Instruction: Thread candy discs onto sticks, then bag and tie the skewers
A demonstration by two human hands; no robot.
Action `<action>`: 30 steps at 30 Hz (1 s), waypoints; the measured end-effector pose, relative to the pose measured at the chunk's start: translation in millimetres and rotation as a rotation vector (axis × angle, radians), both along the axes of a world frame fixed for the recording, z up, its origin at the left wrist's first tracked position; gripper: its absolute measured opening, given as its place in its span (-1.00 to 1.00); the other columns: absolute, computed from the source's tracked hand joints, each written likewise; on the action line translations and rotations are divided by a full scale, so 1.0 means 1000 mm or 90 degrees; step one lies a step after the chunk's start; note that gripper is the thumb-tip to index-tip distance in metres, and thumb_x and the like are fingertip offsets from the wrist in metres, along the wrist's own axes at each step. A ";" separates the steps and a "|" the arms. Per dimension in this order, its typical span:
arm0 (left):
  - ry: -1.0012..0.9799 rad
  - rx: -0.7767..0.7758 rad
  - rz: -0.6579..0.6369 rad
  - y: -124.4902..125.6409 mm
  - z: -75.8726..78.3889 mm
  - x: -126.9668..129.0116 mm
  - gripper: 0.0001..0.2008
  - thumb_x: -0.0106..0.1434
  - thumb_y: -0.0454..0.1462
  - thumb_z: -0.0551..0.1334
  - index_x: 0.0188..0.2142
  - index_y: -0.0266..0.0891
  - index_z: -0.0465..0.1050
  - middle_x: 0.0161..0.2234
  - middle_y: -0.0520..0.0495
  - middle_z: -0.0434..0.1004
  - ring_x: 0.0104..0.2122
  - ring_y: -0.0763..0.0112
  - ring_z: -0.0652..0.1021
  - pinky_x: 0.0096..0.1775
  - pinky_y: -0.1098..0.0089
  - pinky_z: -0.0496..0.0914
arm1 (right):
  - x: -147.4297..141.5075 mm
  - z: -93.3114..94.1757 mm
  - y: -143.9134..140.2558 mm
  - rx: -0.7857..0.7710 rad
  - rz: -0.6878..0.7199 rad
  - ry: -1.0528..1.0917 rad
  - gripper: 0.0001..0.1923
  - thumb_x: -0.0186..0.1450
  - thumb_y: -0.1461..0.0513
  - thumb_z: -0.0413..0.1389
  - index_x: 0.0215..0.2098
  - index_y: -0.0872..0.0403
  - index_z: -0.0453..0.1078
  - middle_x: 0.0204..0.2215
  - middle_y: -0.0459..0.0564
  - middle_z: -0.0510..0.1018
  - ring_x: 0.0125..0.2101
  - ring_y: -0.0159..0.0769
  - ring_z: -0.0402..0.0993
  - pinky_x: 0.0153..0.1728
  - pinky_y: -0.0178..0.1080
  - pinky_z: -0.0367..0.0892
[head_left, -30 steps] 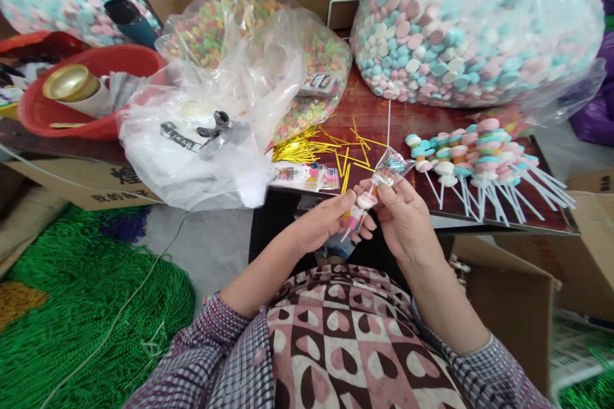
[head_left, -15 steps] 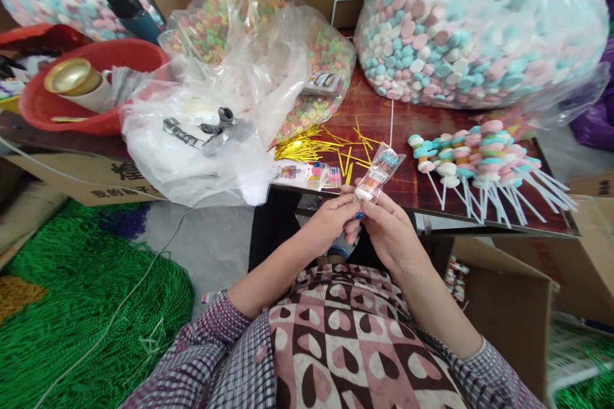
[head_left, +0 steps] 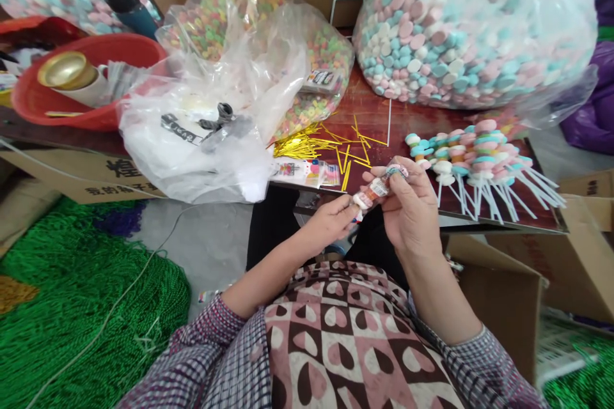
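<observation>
My left hand (head_left: 330,225) and my right hand (head_left: 410,208) meet just below the edge of a dark red table (head_left: 412,124). Between them is a candy skewer in a clear wrapper (head_left: 378,187). My right hand wraps its fingers around the upper part of the wrapped skewer. My left hand pinches its lower end with thumb and fingertips. A row of finished candy skewers (head_left: 472,153) with white sticks lies on the table to the right. Gold twist ties (head_left: 316,144) lie scattered just beyond my hands.
A big clear bag of pastel candy discs (head_left: 474,25) fills the back right. A bag of small colourful rings (head_left: 268,38) and crumpled plastic (head_left: 206,134) lie centre-left. A red basin (head_left: 81,86) holds a gold tape roll. Cardboard boxes (head_left: 508,287) sit right; green beads (head_left: 71,307) left.
My right hand has moved up from the skewer's lower part and closed around its top, covering much of the wrapper. The skewer now lies flatter. My left hand stays at the lower end.
</observation>
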State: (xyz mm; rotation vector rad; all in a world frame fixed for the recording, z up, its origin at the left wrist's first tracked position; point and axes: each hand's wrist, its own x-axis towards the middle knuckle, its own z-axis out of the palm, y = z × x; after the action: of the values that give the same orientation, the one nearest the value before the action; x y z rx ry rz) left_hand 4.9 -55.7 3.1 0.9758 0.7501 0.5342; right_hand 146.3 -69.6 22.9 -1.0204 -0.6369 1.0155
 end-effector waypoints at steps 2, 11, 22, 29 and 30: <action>0.016 0.017 0.014 -0.001 0.001 0.001 -0.62 0.24 0.03 0.22 -0.22 -0.25 0.31 -0.49 0.12 0.20 -0.58 0.64 0.16 -0.54 0.53 0.00 | 0.000 0.000 0.001 -0.001 -0.036 -0.016 -0.73 0.22 0.12 0.29 -0.14 -0.04 0.43 -0.35 -0.12 0.67 -0.21 -0.20 0.66 -0.21 -0.10 0.59; 0.052 0.085 0.053 -0.002 -0.005 0.002 -0.65 0.26 0.02 0.21 -0.28 -0.24 0.39 -0.59 0.17 0.11 -0.58 0.60 0.14 -0.49 0.50 0.04 | -0.001 -0.006 0.002 -0.007 -0.134 -0.074 -0.78 0.24 0.09 0.27 -0.21 0.03 0.51 -0.42 -0.09 0.67 -0.36 -0.22 0.67 -0.27 -0.12 0.59; 0.076 0.048 0.057 0.002 -0.008 0.008 -0.57 0.24 0.09 0.20 -0.31 -0.26 0.48 -0.70 0.18 0.11 -0.65 0.59 0.18 -0.53 0.49 0.07 | 0.003 -0.007 0.004 -0.028 -0.145 -0.064 -0.81 0.22 0.11 0.29 -0.26 0.04 0.52 -0.45 -0.10 0.65 -0.48 -0.30 0.60 -0.36 -0.18 0.57; 0.151 0.077 -0.109 0.008 0.002 -0.019 -0.71 0.25 -0.09 0.12 -0.47 -0.25 0.36 -0.55 0.03 0.44 -0.59 0.54 0.38 -0.49 0.49 0.23 | 0.016 -0.008 0.010 0.000 -0.186 -0.070 -0.85 0.21 0.15 0.29 -0.35 0.05 0.48 -0.42 -0.15 0.56 -0.49 -0.40 0.52 -0.46 -0.29 0.50; 0.154 0.084 -0.091 0.009 0.003 -0.021 -0.74 0.23 -0.14 0.11 -0.45 -0.26 0.39 -0.52 0.01 0.47 -0.55 0.52 0.41 -0.44 0.47 0.26 | 0.017 -0.008 0.010 0.000 -0.183 -0.076 -0.85 0.22 0.14 0.28 -0.35 0.05 0.47 -0.42 -0.15 0.55 -0.48 -0.40 0.52 -0.42 -0.28 0.51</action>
State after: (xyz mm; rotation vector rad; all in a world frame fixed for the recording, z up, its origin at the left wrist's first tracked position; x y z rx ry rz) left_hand -16.6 -46.8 5.7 1.2221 0.8599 0.3474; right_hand 163.2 -59.1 14.8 -1.1420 -0.5687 0.7074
